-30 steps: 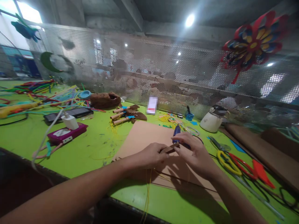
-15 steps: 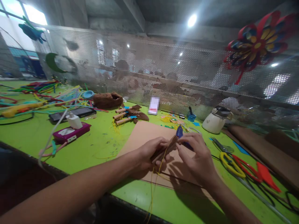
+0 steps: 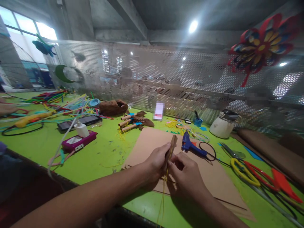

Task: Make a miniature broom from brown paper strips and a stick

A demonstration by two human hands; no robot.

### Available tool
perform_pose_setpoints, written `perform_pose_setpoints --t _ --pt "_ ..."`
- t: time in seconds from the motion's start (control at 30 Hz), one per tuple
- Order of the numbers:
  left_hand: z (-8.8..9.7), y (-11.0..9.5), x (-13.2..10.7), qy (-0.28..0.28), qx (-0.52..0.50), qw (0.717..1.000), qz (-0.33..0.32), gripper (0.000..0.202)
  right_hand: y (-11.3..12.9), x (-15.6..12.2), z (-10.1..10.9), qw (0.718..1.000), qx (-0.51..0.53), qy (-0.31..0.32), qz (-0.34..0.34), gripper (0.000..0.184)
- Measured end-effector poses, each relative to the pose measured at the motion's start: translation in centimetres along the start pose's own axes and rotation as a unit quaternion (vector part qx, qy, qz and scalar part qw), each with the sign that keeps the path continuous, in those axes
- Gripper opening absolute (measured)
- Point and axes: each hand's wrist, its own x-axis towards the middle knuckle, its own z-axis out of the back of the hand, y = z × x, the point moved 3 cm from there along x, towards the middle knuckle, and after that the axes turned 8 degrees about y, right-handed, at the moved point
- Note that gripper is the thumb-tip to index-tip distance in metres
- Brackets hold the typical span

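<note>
Brown piece: narrow, centre of frame, held above the worktop, upper end leaning right. Material not certain; looks like paper or card. Yellow thread runs along it and hangs in loose strands to the bottom of the frame.

Left hand: grasping the brown piece, thumb laid along its side. Right hand: thumb and finger drawn together against the piece's lower part, pinching the yellow thread as far as shows; exact contact partly hidden.

Step in hand (judged): working the thread at the brown piece, winding or tying; cannot tell which. Next move calls for a firm left grip and light tension on the thread, with the loose strands free of the fingers.

Beneath: cardboard sheet. Blue glue gun rests on it, just right of the brown piece, touched by neither hand.

Farther out: brown rolls with leaf-like ends, above and left of the sheet, yellow thread trailing from them; magenta power strip, left; yellow-handled scissors, right; white pot, upper right of the green worktop. Another person's hand at the left edge, blurred.
</note>
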Motion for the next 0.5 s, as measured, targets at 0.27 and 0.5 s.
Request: perform_pose_setpoints --t 0.27,0.5 --pt "0.46 -0.09 0.07 0.004 0.029 0.997 -0.072 0.036 0.15 0.05 -0.44 1.0 0.019 -0.001 -0.002 0.016" --pt "0.09 -0.24 0.01 0.01 0.005 0.997 -0.08 0.029 -0.1 0.67 -0.6 1.0 -0.017 0.004 -0.024 0.016"
